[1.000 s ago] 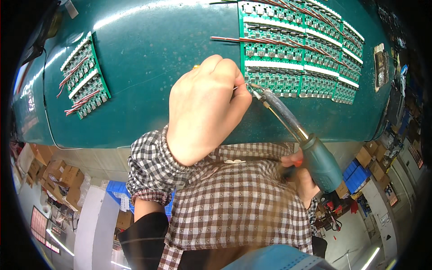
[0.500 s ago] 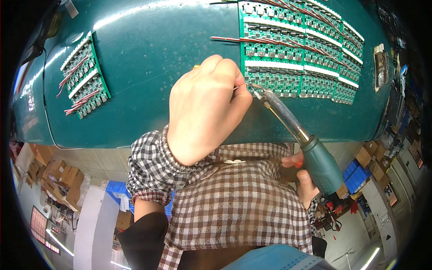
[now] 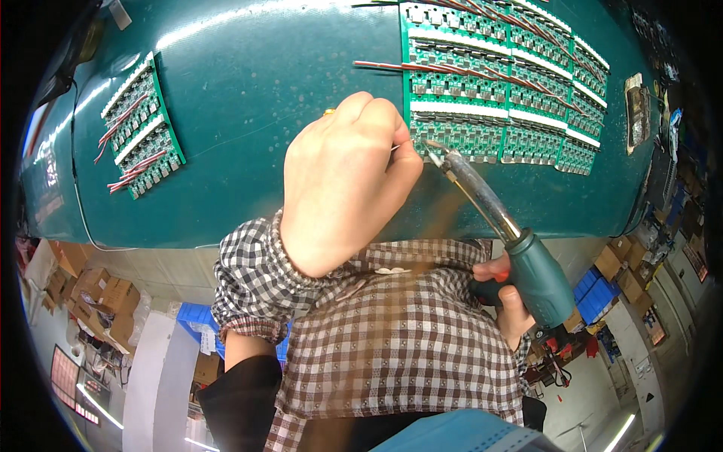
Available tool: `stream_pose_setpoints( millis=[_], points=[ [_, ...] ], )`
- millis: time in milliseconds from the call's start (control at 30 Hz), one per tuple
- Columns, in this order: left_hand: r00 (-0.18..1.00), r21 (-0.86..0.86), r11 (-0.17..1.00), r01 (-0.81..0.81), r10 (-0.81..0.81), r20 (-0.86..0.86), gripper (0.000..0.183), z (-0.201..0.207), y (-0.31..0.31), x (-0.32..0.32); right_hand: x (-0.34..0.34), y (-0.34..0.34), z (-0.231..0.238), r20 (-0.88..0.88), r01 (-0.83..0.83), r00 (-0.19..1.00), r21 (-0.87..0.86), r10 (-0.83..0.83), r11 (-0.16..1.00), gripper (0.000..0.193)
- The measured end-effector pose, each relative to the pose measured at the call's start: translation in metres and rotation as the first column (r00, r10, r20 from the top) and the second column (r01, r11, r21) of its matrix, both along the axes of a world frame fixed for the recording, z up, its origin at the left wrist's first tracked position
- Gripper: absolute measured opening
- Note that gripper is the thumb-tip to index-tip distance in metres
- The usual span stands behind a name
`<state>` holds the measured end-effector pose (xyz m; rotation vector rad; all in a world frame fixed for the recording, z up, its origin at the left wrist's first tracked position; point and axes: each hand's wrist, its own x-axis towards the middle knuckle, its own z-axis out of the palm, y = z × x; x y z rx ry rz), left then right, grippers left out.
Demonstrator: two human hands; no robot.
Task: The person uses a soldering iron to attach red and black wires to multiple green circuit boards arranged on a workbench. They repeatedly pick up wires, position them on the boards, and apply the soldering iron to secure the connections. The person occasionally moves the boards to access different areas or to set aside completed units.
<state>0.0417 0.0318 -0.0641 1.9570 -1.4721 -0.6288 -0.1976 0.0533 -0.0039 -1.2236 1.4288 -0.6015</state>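
Observation:
My left hand (image 3: 346,177) is closed in a pinch on a thin wire (image 3: 395,148) at the left edge of the green circuit board panel (image 3: 459,143). Most of the wire is hidden by the fingers. My right hand (image 3: 514,310) grips the green-handled soldering gun (image 3: 541,277) from below, its fingers partly behind the handle. The gun's metal barrel slants up and left. Its tip meets or hovers just over the panel's near left corner, close to my left fingertips; contact is hard to tell. Twisted red, white and dark wires (image 3: 452,68) lie across the panel's upper rows.
A smaller board group (image 3: 143,128) with wires lies on the green table (image 3: 241,98) at left. A worn block-like object (image 3: 638,113) sits near the right edge, beside dark clutter. A black cable (image 3: 77,181) runs down the left side. Below are cardboard boxes (image 3: 113,301) and blue bins.
The soldering gun has shifted very slightly to the right, and a brownish haze now shows below its tip. My left hand stays in place.

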Motion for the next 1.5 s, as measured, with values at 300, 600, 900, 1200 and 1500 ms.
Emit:
stream_pose_setpoints(
  millis=[300, 600, 900, 1200, 1500],
  points=[
    [1.000, -0.009, 1.000, -0.009, 0.009, -0.003, 0.011, 0.000, 0.002, 0.000, -0.006, 0.001, 0.002, 0.091, 0.004, 0.996, 0.024, -0.006, 1.000, 0.054],
    [1.000, -0.017, 1.000, -0.027, 0.026, -0.011, 0.012, -0.001, 0.003, -0.002, -0.012, -0.003, 0.000, 0.223, -0.082, 0.973, 0.073, 0.064, 0.994, 0.045],
    [0.999, -0.018, 0.999, -0.034, 0.034, 0.006, 0.012, -0.002, 0.003, -0.003, -0.013, -0.004, -0.001, 0.170, -0.082, 0.983, 0.053, 0.071, 0.995, 0.047],
    [1.000, -0.031, 0.999, -0.028, 0.028, -0.004, 0.012, -0.001, 0.003, -0.003, -0.006, -0.001, -0.003, 0.130, -0.023, 0.991, 0.031, 0.018, 0.999, 0.049],
    [1.000, -0.034, 0.999, -0.028, 0.028, -0.013, 0.011, -0.001, 0.003, -0.003, -0.002, -0.002, -0.005, 0.107, -0.012, 0.994, -0.013, 0.013, 1.000, 0.049]
  ],
)
